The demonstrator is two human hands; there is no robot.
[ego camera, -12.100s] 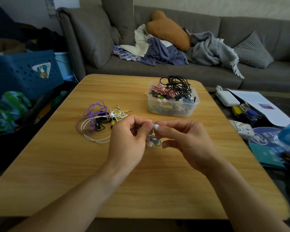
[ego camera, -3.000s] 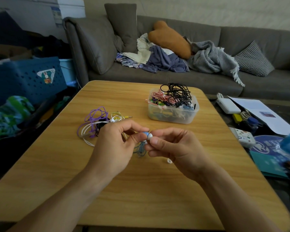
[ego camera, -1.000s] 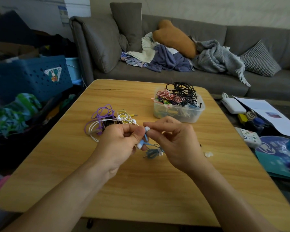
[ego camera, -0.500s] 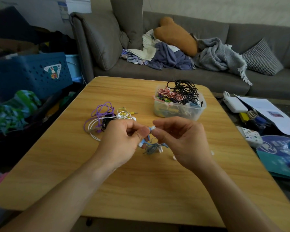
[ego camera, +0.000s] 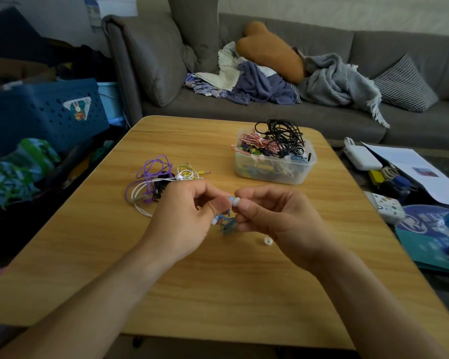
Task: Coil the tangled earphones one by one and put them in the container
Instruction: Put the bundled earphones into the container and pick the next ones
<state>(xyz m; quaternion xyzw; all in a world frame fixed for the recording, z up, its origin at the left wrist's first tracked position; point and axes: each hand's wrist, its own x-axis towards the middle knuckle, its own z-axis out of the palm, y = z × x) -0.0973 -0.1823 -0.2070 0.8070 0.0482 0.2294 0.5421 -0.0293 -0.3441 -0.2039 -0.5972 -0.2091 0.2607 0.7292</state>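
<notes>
Over the middle of the wooden table (ego camera: 218, 281), my left hand (ego camera: 182, 216) and my right hand (ego camera: 278, 218) pinch blue earphones (ego camera: 227, 224). A white earbud tip (ego camera: 235, 202) shows between my fingertips, and the blue cord hangs bunched below them. A tangle of purple, white, yellow and black earphones (ego camera: 156, 182) lies on the table left of my hands. The clear plastic container (ego camera: 275, 174) stands behind my hands to the right, holding several coiled earphones, with black cords piled on top.
A small white ear tip (ego camera: 268, 241) lies loose on the table below my right hand. A grey sofa (ego camera: 270, 73) with clothes and cushions stands beyond the table. A blue crate (ego camera: 42, 112) is at left. Papers, a white box and small items (ego camera: 389, 177) crowd the right.
Both hands stayed together over the table centre, working the blue earphones. The white tip now sits pinched between my fingertips. The loose ear tip shows on the table by my right wrist.
</notes>
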